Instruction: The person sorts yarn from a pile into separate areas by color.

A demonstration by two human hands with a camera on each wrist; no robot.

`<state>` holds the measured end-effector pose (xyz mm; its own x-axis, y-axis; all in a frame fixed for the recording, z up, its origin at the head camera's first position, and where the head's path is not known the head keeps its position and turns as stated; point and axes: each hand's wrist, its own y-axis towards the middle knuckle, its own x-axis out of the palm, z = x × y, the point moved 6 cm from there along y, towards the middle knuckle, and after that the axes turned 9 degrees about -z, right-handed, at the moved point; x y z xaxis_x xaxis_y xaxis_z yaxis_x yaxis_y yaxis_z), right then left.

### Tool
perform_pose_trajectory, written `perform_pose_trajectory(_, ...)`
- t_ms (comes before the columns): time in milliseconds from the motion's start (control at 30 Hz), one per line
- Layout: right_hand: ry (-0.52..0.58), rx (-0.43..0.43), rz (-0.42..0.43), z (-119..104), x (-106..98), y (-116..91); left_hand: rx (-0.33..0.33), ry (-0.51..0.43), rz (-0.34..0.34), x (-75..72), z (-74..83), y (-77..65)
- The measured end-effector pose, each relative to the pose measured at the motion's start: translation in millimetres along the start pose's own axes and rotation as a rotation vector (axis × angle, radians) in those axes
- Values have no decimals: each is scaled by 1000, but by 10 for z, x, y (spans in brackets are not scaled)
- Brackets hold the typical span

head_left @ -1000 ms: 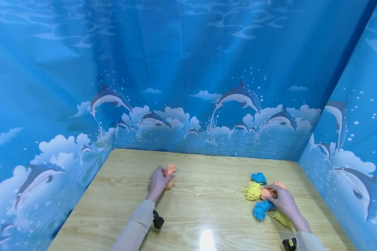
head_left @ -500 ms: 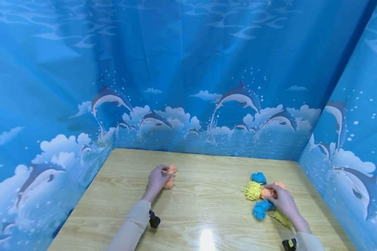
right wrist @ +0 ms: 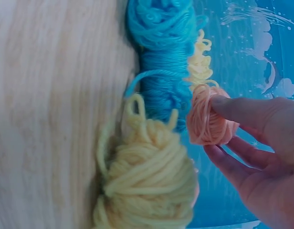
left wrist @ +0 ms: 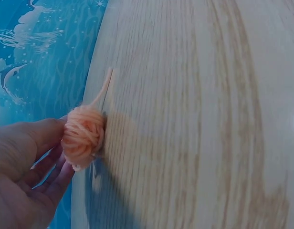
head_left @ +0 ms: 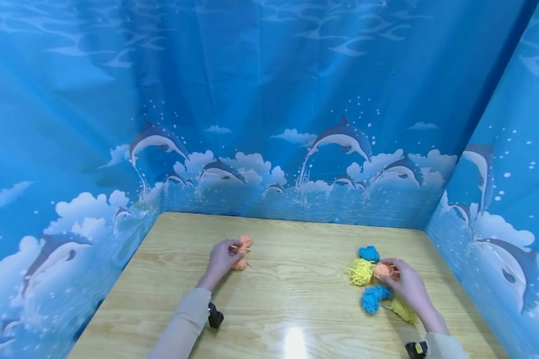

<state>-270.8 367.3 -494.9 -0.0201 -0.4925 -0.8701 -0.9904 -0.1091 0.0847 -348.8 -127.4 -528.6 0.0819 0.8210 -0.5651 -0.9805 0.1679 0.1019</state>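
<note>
Orange yarn ball point(head_left: 383, 270) lies just R of yellow yarn point(head_left: 361, 272), L of our palm; nearer R hand point(head_left: 410, 290) pinches it, thumb vs. fingers. Our L hand point(head_left: 220, 262)'s at other orange yarn point(head_left: 245, 242); can't tell if gripping.

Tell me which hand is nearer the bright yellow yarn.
Right. The right hand pinches an orange ball right beside the bright yellow yarn; the left hand is far off to its left, at other orange yarn.
</note>
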Motion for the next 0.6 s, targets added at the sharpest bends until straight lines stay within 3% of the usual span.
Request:
perform_pose_trajectory(233,24,-12,25,-81,-47,21,-21,-8,-8,6,-3,-10)
perform_pose_trajectory(600,52,-63,108,-266,-84,92,6,-6,-10,24,20,-16)
